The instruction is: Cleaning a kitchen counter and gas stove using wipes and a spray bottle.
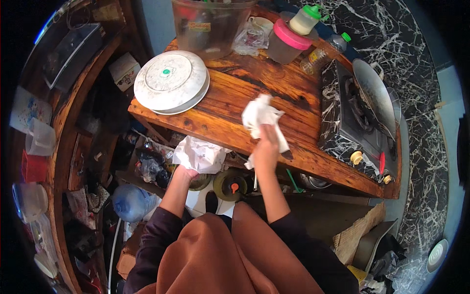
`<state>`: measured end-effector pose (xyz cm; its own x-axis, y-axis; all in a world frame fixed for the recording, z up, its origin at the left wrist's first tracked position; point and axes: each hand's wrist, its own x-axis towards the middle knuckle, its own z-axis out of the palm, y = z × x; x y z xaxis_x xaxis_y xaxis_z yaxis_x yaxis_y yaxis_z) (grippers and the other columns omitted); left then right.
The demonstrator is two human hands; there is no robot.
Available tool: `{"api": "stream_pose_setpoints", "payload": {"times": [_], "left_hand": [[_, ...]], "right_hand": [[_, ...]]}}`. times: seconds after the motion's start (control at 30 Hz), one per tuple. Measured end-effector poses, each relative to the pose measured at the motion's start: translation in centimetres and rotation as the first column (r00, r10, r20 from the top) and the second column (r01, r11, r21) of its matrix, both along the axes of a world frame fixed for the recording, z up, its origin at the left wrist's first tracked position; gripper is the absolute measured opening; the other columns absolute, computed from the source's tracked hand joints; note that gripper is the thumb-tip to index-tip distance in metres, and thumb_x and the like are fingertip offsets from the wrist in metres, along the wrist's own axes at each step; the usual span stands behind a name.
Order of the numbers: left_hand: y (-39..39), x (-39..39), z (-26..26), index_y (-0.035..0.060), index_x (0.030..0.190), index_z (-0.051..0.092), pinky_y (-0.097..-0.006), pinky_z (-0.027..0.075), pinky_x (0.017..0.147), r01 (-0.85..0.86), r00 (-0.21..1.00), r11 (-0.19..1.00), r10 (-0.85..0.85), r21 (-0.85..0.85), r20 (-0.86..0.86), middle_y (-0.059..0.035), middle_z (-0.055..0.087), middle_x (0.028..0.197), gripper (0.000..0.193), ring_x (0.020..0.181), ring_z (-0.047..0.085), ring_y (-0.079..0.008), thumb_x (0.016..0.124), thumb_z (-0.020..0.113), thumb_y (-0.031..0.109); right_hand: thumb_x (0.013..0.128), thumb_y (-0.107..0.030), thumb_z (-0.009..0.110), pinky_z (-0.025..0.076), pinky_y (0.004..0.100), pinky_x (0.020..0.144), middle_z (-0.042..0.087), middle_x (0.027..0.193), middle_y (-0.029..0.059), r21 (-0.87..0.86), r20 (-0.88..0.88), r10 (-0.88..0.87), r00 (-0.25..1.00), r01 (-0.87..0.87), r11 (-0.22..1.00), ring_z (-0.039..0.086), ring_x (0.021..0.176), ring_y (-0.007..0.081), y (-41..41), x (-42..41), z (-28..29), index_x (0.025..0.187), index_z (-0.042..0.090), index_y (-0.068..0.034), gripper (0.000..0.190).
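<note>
My right hand (267, 149) grips a crumpled white cloth or paper (259, 112) over the front part of the wooden table (235, 99); both look slightly blurred. Just off the table's front edge, my left hand (189, 172) holds a second crumpled white sheet (200, 154), which hides most of the fingers. Whether either piece is paper or fabric I cannot tell. Left of the right hand, an upside-down white bowl (170, 79) rests on a white plate (181, 111) at the table's left corner.
A gas stove (352, 110) with a wok (374, 95) occupies the table's right side. Behind stand a large plastic tub (213, 31), a pink-lidded container (288, 42) and a plastic bottle (325, 53). Below are a green gas cylinder (222, 187) and a blue water jug (132, 202). Shelves (60, 147) line the left.
</note>
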<state>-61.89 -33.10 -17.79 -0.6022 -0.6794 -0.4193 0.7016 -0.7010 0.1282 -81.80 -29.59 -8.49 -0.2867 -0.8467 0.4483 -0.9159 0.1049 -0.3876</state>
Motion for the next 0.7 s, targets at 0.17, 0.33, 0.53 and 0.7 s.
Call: {"api": "stream_pose_setpoints", "payload": {"times": [0.17, 0.33, 0.53, 0.7], "left_hand": [[-0.4, -0.3, 0.9, 0.0050, 0.111, 0.046, -0.0402, 0.044, 0.080, 0.024, 0.990, 0.998, -0.030, -0.052, -0.135, -0.0114, 0.053, 0.107, 0.041, 0.093, 0.053, -0.0258, 0.085, 0.037, 0.036], [-0.3, 0.9, -0.1, 0.0043, 0.108, 0.048, -0.0351, 0.049, 0.074, 0.056, 0.995, 0.962, -0.033, -0.267, 0.090, -0.0103, 0.056, 0.099, 0.035, 0.085, 0.056, -0.0223, 0.085, 0.039, 0.030], [-0.7, 0.9, -0.2, 0.0050, 0.111, 0.046, -0.0412, 0.042, 0.083, 0.019, 0.999, 1.000, -0.019, 0.001, -0.031, -0.0125, 0.053, 0.106, 0.045, 0.094, 0.052, -0.0274, 0.085, 0.037, 0.040], [-1.2, -1.4, 0.6, 0.0043, 0.110, 0.046, -0.0395, 0.043, 0.082, 0.066, 0.997, 0.997, -0.067, -0.045, -0.037, -0.0127, 0.053, 0.106, 0.046, 0.093, 0.053, -0.0265, 0.084, 0.038, 0.042]], "right_hand": [[0.065, 0.011, 0.044, 0.039, 0.0367, 0.087, 0.055, 0.100, 0.0176, -0.095, 0.164, 0.364, 0.917, -0.353, 0.931, 0.049, 0.102, 0.0306, 0.6, 7.5, -0.3, 0.092, 0.057, 0.002, 0.031], [0.066, 0.011, 0.046, 0.041, 0.0347, 0.084, 0.056, 0.099, 0.0175, -0.101, 0.309, 0.423, 0.852, -0.413, 0.905, 0.052, 0.097, 0.0303, 1.8, 8.3, 1.9, 0.091, 0.059, 0.002, 0.030], [0.069, 0.012, 0.042, 0.043, 0.0344, 0.080, 0.058, 0.095, 0.0175, -0.305, 0.174, -0.027, 0.984, 0.080, 0.949, 0.056, 0.090, 0.0287, -4.5, -6.0, 4.4, 0.098, 0.057, 0.000, 0.036], [0.070, 0.004, 0.040, 0.042, 0.0388, 0.075, 0.058, 0.089, 0.0199, -0.093, -0.260, -0.361, 0.896, 0.348, 0.933, 0.055, 0.083, 0.0349, -12.5, -19.6, -1.3, 0.103, 0.055, -0.002, 0.037]]}}
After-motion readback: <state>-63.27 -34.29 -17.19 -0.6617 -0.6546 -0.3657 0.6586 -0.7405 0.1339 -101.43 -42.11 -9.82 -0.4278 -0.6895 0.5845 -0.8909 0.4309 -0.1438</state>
